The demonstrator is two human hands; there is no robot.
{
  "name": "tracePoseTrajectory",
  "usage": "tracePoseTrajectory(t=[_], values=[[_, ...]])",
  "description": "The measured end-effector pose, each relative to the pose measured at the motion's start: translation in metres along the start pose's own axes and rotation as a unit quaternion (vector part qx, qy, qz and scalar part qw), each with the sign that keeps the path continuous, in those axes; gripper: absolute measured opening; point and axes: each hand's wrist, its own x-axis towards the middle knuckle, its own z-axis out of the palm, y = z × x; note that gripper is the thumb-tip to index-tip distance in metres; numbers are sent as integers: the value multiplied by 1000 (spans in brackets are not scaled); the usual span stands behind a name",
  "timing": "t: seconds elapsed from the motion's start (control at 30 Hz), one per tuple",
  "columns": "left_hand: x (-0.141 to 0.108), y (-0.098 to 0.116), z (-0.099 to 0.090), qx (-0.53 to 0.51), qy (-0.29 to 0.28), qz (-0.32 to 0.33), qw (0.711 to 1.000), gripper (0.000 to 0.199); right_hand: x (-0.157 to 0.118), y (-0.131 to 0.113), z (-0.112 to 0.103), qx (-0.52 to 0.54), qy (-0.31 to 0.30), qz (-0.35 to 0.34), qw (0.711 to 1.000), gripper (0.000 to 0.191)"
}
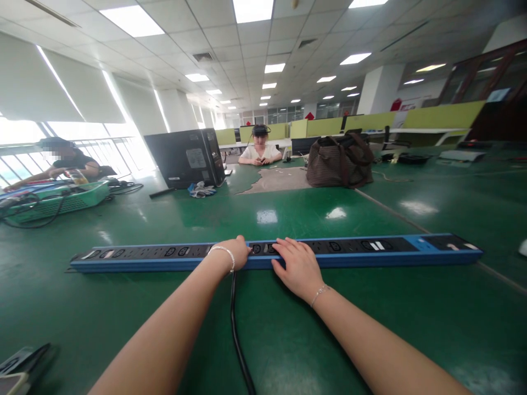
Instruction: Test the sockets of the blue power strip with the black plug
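Note:
A long blue power strip (362, 258) with a black top and rows of sockets lies across the green table in front of me. My left hand (231, 254) is closed at its middle, with a black power cord (235, 323) running out beneath toward the near edge; the plug end is hidden in the fingers, over the sockets. Just to the right, my right hand (300, 267) lies on the strip with its fingers stretched over the top and the thumb apart at the front side.
A black computer case (185, 159) and grey-blue gloves (201, 190) stand beyond the strip, left of a brown bag (340, 162). A green basket (61, 202) with cables is far left. One person (260, 148) sits opposite, another (72, 159) at left.

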Motion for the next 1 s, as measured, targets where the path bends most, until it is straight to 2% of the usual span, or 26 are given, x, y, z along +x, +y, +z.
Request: tracePoseTrajectory(t=[0.23,0.6,0.8,1.0], values=[[-1,-1,12,-33,41,-33,998,54,-1,1,2,-11,-3,-6,1000,35],[-8,5,14,-37,103,-104,989,39,0,-1,1,-39,-19,-9,999,38],[-10,3,11,-25,135,-100,985,39,-1,1,0,-44,-22,-12,999,38],[-5,1,15,-33,139,-93,985,41,-1,1,1,-41,-21,-14,999,39]])
